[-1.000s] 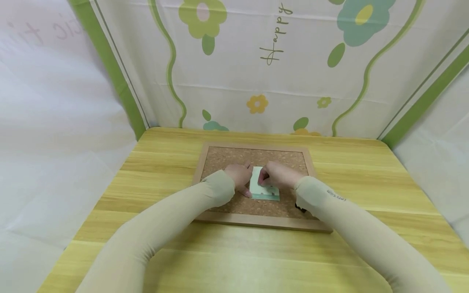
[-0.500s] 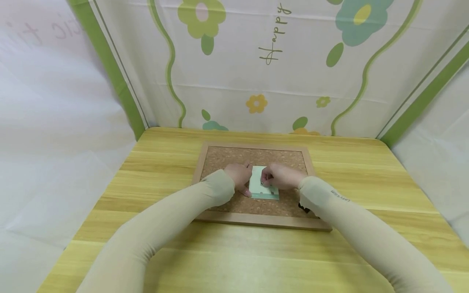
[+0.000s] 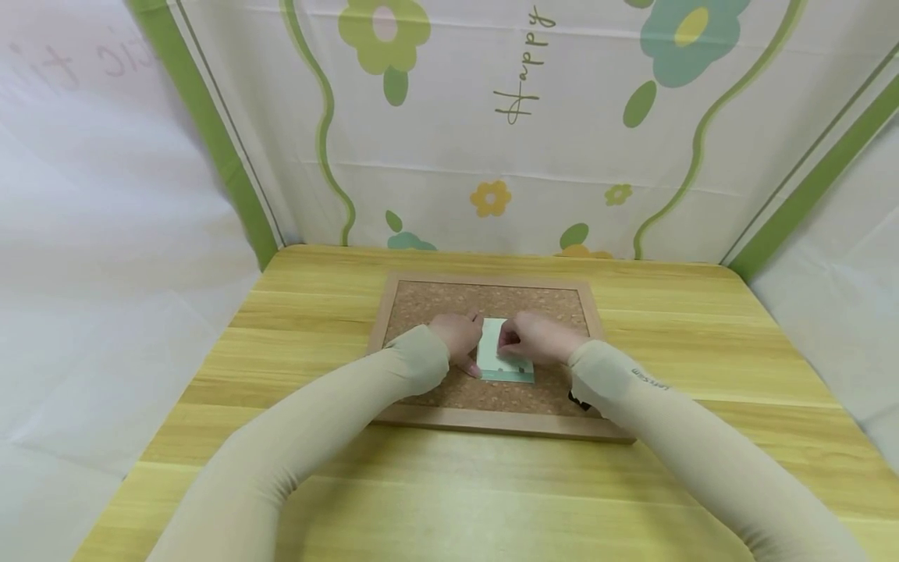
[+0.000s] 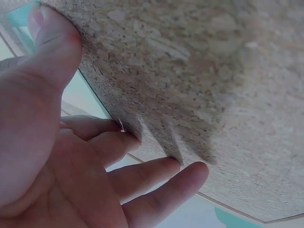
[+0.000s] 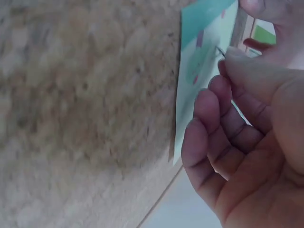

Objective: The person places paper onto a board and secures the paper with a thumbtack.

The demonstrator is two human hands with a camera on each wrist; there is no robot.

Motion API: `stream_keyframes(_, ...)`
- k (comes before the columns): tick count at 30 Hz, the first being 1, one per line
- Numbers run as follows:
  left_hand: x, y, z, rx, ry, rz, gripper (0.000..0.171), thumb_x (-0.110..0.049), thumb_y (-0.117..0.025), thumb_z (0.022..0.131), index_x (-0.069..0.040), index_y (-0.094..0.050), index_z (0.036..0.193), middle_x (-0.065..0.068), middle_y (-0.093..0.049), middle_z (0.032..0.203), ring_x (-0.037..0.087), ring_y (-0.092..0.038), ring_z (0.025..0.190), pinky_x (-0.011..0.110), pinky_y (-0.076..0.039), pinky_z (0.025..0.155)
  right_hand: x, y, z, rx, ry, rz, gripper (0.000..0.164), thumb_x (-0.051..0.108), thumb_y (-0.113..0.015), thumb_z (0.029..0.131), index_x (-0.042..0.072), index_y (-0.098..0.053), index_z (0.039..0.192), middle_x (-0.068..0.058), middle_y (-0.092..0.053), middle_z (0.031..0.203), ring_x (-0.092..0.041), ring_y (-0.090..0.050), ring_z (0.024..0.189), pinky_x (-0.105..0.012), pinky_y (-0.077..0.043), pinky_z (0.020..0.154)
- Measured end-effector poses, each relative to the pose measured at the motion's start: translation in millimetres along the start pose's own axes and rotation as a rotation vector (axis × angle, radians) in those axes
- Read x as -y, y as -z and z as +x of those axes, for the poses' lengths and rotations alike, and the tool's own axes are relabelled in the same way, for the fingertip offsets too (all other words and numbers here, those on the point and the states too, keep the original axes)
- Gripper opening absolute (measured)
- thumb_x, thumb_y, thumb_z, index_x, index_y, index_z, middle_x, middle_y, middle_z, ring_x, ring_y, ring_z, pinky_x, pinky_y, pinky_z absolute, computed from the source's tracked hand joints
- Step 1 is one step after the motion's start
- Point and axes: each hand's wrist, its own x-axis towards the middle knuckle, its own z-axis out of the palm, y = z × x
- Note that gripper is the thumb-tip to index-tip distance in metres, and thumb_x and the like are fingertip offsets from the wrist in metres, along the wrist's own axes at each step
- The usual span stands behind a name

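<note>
A pale green paper card (image 3: 495, 351) with a teal strip along its near edge lies on the framed corkboard (image 3: 449, 300). My left hand (image 3: 458, 340) rests along the card's left side, its thumb (image 4: 47, 33) on the near left corner. Its other fingers (image 4: 156, 178) extend, spread, toward the cork. Over the card, my right hand (image 3: 539, 337) pinches a thin metal pin (image 5: 220, 50) between thumb and forefinger. The pin's point faces the card, close to its printed surface, and its head is hidden in the fingertips. The remaining right fingers are curled beside the card's edge.
A small black object (image 3: 579, 400) lies on the corkboard, partly behind the right sleeve (image 3: 632, 382). The board's wooden frame (image 3: 502, 424) forms a raised edge on the wooden table (image 3: 449, 484). A flower-patterned curtain (image 3: 435, 125) hangs behind the table.
My right hand shifts slightly right, then back left over the card, with its thumb and forefinger still together. The left hand and card hold their place.
</note>
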Motion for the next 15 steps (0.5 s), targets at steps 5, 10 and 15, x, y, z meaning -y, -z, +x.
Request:
stream_keyframes(5,0.8,-1.3,0.1,-0.002,-0.007,-0.001,0.11,-0.065,-0.057,0.067,-0.004,-0.014,0.147,0.013,-0.012,0.152,0.029,-0.038,0.127,0.034,-0.042,0.092,2.3,-1.6,1.6,0.019,-0.02,-0.012,0.012,0.02,-0.065,0.087,0.015,-0.065,0.076,0.006,-0.059,0.068,-0.008,-0.05,0.059,-0.026,-0.044,0.057)
stream_keyframes(10,1.9,-1.0,-1.0,-0.008,-0.01,-0.015,0.109,-0.064,-0.058,0.068,-0.003,-0.015,0.147,0.013,-0.013,0.151,0.03,-0.035,0.129,0.036,-0.039,0.096,-1.2,-1.9,3.0,0.061,-0.03,0.041,0.015,0.019,-0.061,0.09,0.014,-0.063,0.076,0.005,-0.057,0.068,-0.009,-0.049,0.059,-0.027,-0.043,0.058)
stream_keyframes(15,2.6,-0.6,-1.7,-0.011,-0.005,-0.033,0.108,-0.063,-0.059,0.068,-0.003,-0.016,0.147,0.013,-0.014,0.151,0.03,-0.034,0.129,0.037,-0.038,0.097,-4.6,-0.2,6.4,0.123,-0.081,0.097,0.016,0.016,-0.06,0.09,0.013,-0.063,0.075,0.003,-0.055,0.067,-0.01,-0.046,0.059,-0.027,-0.04,0.058)
